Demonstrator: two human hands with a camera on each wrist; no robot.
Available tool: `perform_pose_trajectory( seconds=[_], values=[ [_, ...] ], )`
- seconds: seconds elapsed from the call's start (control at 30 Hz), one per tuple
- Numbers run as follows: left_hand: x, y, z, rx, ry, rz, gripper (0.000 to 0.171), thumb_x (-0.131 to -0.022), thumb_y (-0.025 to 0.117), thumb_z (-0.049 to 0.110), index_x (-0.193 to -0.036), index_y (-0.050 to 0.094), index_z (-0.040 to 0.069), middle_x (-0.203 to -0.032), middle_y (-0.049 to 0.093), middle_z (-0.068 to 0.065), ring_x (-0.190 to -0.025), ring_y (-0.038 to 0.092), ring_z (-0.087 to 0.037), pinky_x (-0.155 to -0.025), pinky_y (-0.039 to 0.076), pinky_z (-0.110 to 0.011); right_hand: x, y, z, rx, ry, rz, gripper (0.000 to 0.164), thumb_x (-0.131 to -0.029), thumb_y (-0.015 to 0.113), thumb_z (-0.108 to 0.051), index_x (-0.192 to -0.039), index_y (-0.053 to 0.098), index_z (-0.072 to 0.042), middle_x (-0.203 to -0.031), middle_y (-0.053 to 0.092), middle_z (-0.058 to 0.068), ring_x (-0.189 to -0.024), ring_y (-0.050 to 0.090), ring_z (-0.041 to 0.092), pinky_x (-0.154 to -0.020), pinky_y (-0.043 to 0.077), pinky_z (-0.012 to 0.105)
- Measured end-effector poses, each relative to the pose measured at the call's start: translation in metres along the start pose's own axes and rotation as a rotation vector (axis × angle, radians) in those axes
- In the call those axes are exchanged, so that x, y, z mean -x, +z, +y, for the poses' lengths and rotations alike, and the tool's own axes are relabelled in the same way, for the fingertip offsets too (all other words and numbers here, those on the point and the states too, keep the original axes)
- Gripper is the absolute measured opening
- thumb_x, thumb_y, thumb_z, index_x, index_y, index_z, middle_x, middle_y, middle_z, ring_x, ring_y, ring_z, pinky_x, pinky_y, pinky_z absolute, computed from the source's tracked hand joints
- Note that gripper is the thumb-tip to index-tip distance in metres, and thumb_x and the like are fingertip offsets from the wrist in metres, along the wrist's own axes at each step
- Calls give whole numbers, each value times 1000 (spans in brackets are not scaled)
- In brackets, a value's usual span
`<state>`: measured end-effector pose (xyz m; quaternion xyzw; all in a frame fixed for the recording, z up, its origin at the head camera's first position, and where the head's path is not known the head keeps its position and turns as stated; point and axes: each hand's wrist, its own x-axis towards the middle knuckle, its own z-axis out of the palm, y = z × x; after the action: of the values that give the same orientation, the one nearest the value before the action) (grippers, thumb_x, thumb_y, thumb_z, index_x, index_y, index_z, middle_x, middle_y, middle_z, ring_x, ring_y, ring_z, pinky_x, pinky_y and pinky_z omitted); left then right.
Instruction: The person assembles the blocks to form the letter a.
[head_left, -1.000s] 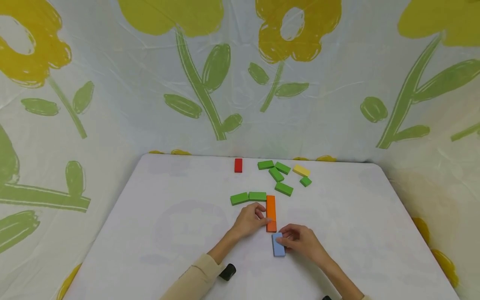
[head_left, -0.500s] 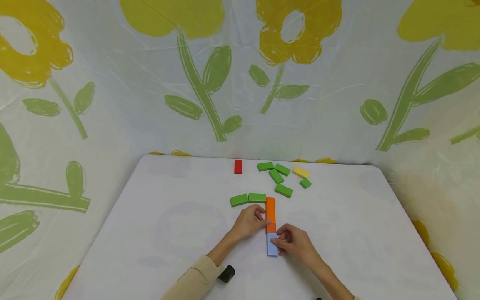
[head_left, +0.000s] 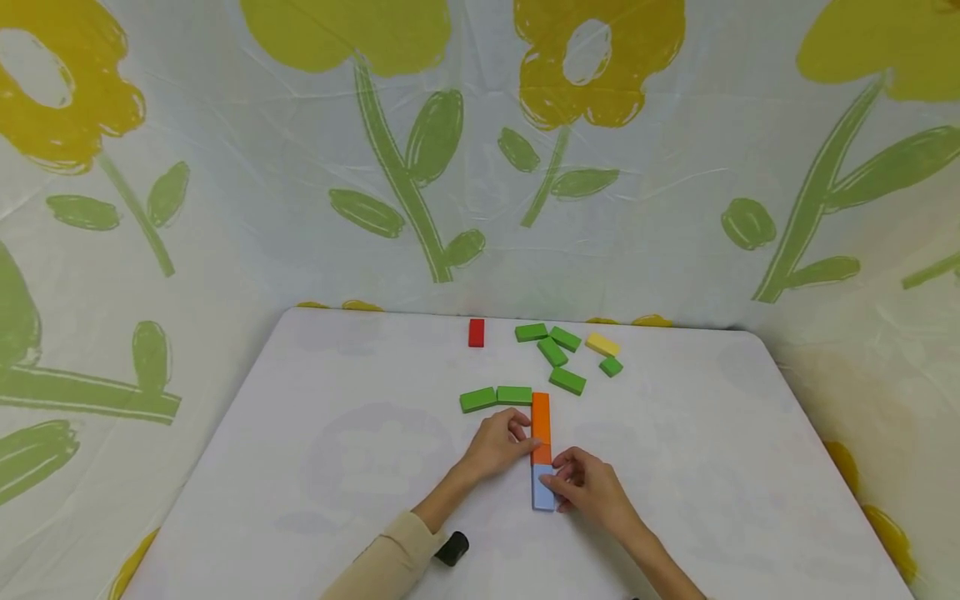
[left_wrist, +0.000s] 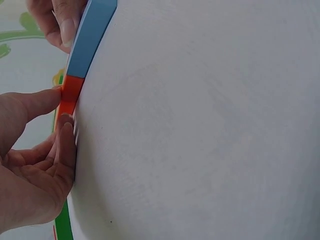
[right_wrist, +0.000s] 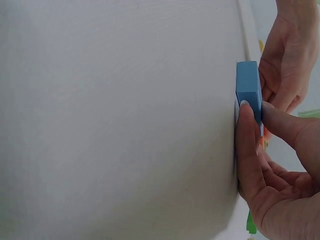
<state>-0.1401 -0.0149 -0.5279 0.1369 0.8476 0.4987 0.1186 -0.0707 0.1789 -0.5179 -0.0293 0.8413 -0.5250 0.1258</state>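
A long orange block, a short orange block and a light blue block lie end to end in a straight column on the white table. My left hand holds the orange part from the left, thumb on top and curled fingers along its side; the left wrist view shows the thumb close to the seam with the blue block. From the right, my right hand pinches the blue block, its thumb on the top face. In the right wrist view a fingertip presses its side.
Two green blocks, one straight and one slightly angled, run left from the column's top. Behind lie a red block, several loose green blocks and a yellow block. A flowered cloth surrounds the table.
The right hand has slid the blue block left and straightened it, so its far end now meets the short orange block. The left hand has stayed by the orange blocks.
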Motion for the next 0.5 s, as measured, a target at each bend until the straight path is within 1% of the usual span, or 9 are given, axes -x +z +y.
perform_pose_trajectory(
  seconds=[0.2,0.33,0.43,0.5],
  values=[
    [1,1,-1,2,2,1,31,-92,80,19,-114,67,0,-81,62,3,-73,54,-11,-65,45,-22,1,1,-2,11,3,3,33,-92,79,-16,-108,61,5,-78,63,4,-57,65,20,-55,58,28],
    [1,0,1,5,-8,-4,32,-92,80,19,-114,67,0,-81,62,2,-73,54,-11,-65,46,-21,-2,1,-5,43,29,44,31,-92,79,-18,-108,62,2,-78,63,4,-58,63,18,-55,56,27],
    [1,-1,3,6,-19,-6,32,-92,80,19,-114,67,0,-82,62,2,-73,54,-12,-64,46,-21,-6,1,-7,57,45,85,30,-92,79,-18,-110,63,0,-82,63,4,-61,62,17,-56,56,25],
    [2,-2,3,10,-28,-6,32,-92,80,19,-114,67,0,-82,61,2,-72,54,-13,-64,47,-21,-10,1,-7,69,41,103,30,-92,79,-17,-112,63,-1,-86,63,3,-64,62,15,-58,55,23]
  ],
)
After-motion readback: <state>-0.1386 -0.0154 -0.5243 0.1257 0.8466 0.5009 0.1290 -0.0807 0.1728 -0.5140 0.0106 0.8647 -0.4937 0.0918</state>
